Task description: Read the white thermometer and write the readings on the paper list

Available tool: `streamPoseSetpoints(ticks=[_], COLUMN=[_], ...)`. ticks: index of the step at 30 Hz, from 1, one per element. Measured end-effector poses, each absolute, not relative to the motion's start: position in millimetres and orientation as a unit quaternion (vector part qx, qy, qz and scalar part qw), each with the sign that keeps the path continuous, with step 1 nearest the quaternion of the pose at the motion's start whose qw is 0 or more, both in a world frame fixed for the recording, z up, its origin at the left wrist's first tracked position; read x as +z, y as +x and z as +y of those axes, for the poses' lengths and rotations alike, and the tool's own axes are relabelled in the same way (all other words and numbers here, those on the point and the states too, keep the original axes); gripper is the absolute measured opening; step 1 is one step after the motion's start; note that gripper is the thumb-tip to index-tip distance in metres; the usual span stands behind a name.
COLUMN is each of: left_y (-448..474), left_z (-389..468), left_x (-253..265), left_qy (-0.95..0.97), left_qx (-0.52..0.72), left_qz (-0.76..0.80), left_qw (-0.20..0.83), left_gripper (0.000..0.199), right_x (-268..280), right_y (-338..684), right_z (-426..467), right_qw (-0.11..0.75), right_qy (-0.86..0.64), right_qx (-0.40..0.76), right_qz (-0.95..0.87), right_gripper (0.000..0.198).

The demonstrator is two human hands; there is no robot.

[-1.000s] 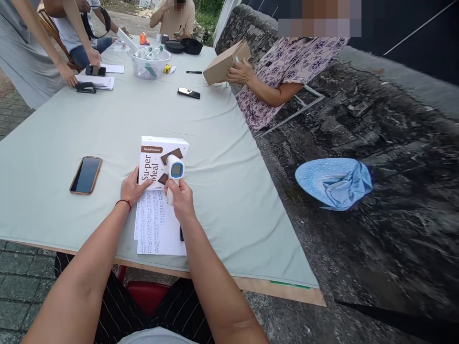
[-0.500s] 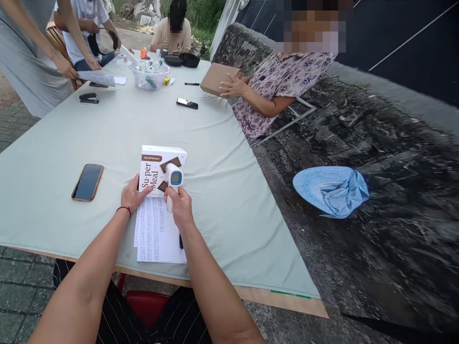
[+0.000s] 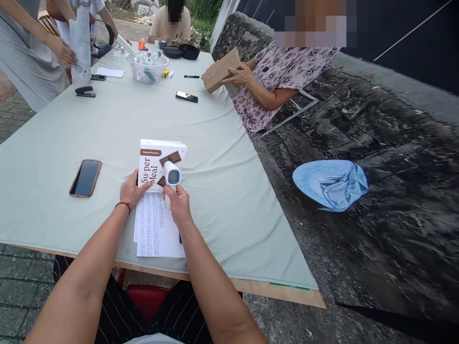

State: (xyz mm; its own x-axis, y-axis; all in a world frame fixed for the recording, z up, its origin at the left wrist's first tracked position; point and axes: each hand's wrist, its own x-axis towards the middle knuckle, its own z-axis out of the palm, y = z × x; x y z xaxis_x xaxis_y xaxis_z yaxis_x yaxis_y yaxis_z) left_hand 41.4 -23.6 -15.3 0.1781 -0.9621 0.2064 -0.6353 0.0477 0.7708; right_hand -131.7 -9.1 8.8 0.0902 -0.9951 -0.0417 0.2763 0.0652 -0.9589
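My right hand (image 3: 179, 204) is closed round the handle of a white infrared thermometer (image 3: 172, 172), its blue-rimmed screen facing me. The thermometer is in front of a white "Su-per Meal" box (image 3: 148, 165) with brown pictures on it. My left hand (image 3: 132, 191) grips the lower left edge of that box, thumb on the front face and the other fingers mostly hidden at its side. Under the box lie printed paper sheets (image 3: 154, 234), with a dark object partly hidden beside my right forearm. A phone (image 3: 86, 177) rests left of my hands.
Across the cloth-covered table (image 3: 118, 124) are a plastic basket (image 3: 134, 74) of bottles, a stapler (image 3: 85, 91), another phone (image 3: 186, 96) and black pans (image 3: 188, 51). At right a person holds a cardboard box (image 3: 222, 71). A blue hat (image 3: 332, 185) lies beyond the table's right edge.
The thermometer's screen has turned from blue to grey. My hands keep their grips. The person at right has tilted the cardboard box up; the standing person's paper at left is now upright.
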Motion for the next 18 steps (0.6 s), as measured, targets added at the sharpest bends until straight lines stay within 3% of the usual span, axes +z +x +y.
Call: streamPoseSetpoints(ticks=[5, 18], left_y=[41, 50], left_z=[-23, -34], left_x=[-15, -9], left_qy=[0.666, 0.675], left_qx=[-0.203, -0.206], left_qz=[-0.601, -0.584], left_qw=[0.392, 0.4], left_gripper=[0.063, 0.063], right_x=[23, 47], right_y=[-137, -196], right_z=[5, 58], right_qw=[0.634, 0.6], right_qy=[-0.412, -0.388], right_qx=[-0.524, -0.562], right_qz=[0.392, 0.417], right_gripper=[0.041, 0.039])
